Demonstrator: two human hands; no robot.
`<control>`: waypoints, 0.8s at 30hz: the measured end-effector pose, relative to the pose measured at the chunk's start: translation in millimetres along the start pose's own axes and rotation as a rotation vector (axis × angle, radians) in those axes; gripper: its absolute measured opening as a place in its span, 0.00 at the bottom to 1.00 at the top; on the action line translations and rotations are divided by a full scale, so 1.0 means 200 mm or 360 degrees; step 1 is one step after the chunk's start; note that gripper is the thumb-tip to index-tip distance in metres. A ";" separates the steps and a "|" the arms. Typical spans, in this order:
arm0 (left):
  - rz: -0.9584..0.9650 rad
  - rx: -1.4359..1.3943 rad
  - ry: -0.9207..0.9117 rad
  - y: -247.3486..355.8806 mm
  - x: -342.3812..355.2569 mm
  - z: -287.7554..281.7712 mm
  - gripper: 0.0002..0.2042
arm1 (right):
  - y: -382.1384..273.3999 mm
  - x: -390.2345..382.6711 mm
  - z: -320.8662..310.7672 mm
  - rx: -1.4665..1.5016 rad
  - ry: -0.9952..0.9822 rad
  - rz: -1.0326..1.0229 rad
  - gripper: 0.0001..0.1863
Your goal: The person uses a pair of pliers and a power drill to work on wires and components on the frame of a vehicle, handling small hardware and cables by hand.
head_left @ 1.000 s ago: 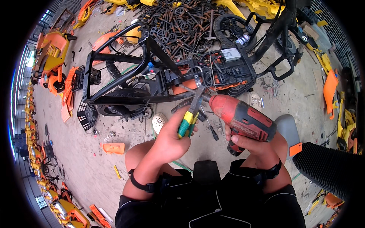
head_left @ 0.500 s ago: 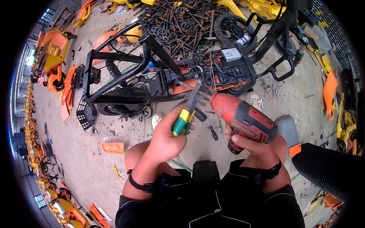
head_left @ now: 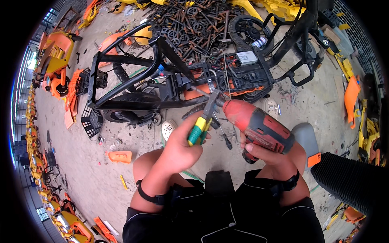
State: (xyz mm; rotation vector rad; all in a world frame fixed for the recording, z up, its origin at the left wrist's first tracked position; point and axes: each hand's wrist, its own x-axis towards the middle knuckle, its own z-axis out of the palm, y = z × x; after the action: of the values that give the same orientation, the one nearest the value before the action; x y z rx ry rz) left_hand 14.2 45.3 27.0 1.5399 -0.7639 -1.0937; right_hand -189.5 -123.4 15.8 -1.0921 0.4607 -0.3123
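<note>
The left hand (head_left: 181, 150), forearm slanting to one o'clock, curls its fingers firmly around the pliers (head_left: 201, 122), which point to one o'clock. The right hand (head_left: 268, 155) wraps the drill's grip; the drill (head_left: 259, 126) aims at ten o'clock. The frame (head_left: 172, 58) lies beyond, around eleven o'clock.

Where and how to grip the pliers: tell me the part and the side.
Probably best by the green-and-yellow handles, from the lower left: they slant down that way, into the left hand, while the metal head points up, close to the red power driver.
</note>
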 end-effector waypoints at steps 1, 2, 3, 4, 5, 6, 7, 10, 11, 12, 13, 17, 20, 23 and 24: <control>-0.0093 -0.0036 0.0037 0.02 0.01 -0.01 0.39 | 0.01 0.00 0.02 -0.0046 0.0028 -0.0054 0.20; -0.0186 -0.0069 0.0075 0.04 0.01 -0.02 0.38 | 0.01 0.00 0.03 -0.0089 0.0053 -0.0109 0.20; -0.0156 -0.0144 0.0100 0.02 0.01 -0.03 0.38 | 0.02 0.00 0.02 -0.0075 0.0038 -0.0093 0.20; -0.0141 -0.0103 0.0114 0.02 0.00 -0.03 0.38 | 0.03 0.00 0.01 -0.0061 0.0022 -0.0076 0.21; -0.0125 -0.0062 0.0122 0.02 0.01 -0.04 0.38 | 0.04 0.00 -0.01 -0.0048 0.0012 -0.0062 0.21; -0.0109 -0.0021 0.0130 0.02 0.02 -0.05 0.38 | 0.04 0.00 -0.01 -0.0036 0.0014 -0.0066 0.21; -0.0098 -0.0037 0.0145 0.02 0.02 -0.05 0.38 | 0.04 0.00 -0.02 -0.0023 0.0016 -0.0071 0.21; -0.0081 -0.0072 0.0185 0.02 0.02 -0.06 0.38 | 0.00 0.00 0.00 -0.0057 0.0023 -0.0021 0.21; -0.0082 -0.0075 0.0187 0.02 0.02 -0.07 0.38 | -0.01 -0.01 0.00 -0.0081 0.0029 0.0005 0.21; -0.0084 -0.0079 0.0189 0.02 0.02 -0.07 0.38 | -0.01 -0.01 0.00 -0.0074 0.0025 -0.0019 0.21; -0.0087 -0.0063 0.0195 0.02 0.02 -0.07 0.38 | -0.01 -0.01 0.01 -0.0068 0.0022 -0.0044 0.21; -0.0061 0.0007 0.0168 0.03 0.01 -0.05 0.38 | 0.01 0.00 -0.01 -0.0008 -0.0005 -0.0066 0.22; -0.0099 -0.0035 0.0099 0.03 0.00 -0.03 0.39 | 0.02 -0.01 0.02 0.0013 0.0098 -0.0019 0.21; -0.0072 0.0021 0.0035 0.01 -0.01 -0.01 0.40 | 0.02 -0.01 0.03 0.0057 0.0074 0.0006 0.20; -0.0047 0.0064 0.0018 0.01 -0.02 0.00 0.40 | 0.02 0.00 0.02 0.0039 0.0038 0.0038 0.19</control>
State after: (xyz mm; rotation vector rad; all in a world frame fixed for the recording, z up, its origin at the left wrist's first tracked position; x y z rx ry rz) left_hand 13.5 47.9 29.5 1.5946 -0.7621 -1.0961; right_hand -187.7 -118.4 14.1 -1.0593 0.4895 -0.3095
